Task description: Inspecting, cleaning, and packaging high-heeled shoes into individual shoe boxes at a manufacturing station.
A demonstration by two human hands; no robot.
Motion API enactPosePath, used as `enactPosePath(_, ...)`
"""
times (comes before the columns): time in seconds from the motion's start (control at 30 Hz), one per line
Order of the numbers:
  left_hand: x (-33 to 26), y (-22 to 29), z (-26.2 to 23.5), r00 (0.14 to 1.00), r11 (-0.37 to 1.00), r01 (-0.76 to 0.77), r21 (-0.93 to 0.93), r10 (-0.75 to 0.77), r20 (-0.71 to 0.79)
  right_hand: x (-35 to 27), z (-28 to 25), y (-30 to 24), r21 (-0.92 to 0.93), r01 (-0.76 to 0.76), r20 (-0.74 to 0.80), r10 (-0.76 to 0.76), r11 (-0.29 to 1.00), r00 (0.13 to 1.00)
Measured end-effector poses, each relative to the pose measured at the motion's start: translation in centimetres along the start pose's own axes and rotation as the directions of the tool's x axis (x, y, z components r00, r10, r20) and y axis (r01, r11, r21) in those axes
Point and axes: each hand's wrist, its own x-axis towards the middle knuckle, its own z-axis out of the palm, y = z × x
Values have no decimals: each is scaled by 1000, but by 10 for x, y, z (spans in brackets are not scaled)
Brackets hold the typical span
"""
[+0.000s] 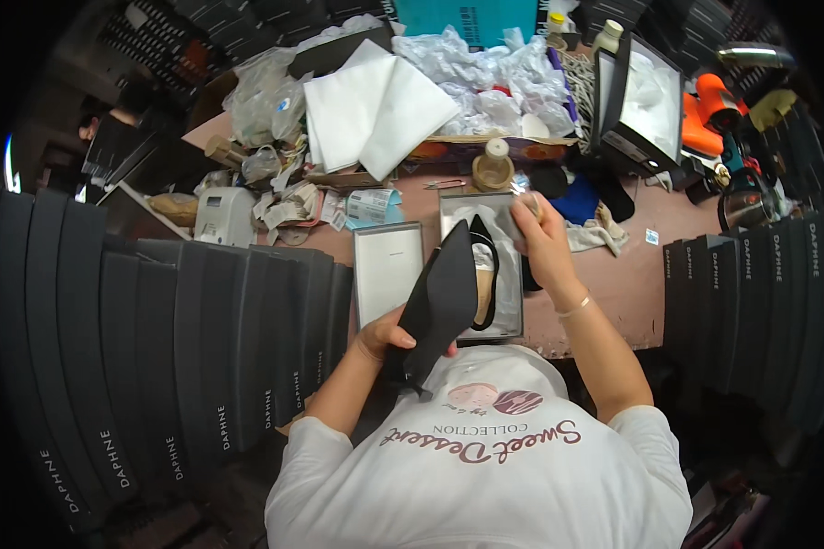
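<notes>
A black pointed shoe (pixel 444 297) is held upside down, sole up, by the left hand (pixel 389 339), which is clamped around its heel end above an open grey shoe box (pixel 482 265). The right hand (pixel 536 240) is closed on white tissue paper (pixel 513 220) at the box's far corner. A second shoe (pixel 485 274) lies inside the box. The box lid (pixel 386 270) rests just beside it on the pink surface (pixel 623 284). The paper is best kept flat and the held shoe lowered toe-first beside its pair.
</notes>
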Motion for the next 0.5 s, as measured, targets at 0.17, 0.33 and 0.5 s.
enactPosePath(0.17, 40, -20, 54, 994, 943, -108, -314, 103, -32, 14, 23, 25, -284, 216, 166, -174, 934, 971)
enactPosePath(0.33, 64, -11, 30, 992, 972, 3, -235, -33, -123, -1, 21, 18, -534, 354, 119, -347, 768, 930)
enactPosePath(0.5, 58, -4, 45, 971, 983, -177, -48, 167, -170, -72, 30, 4, -517, 793, 610, -511, 321, 605)
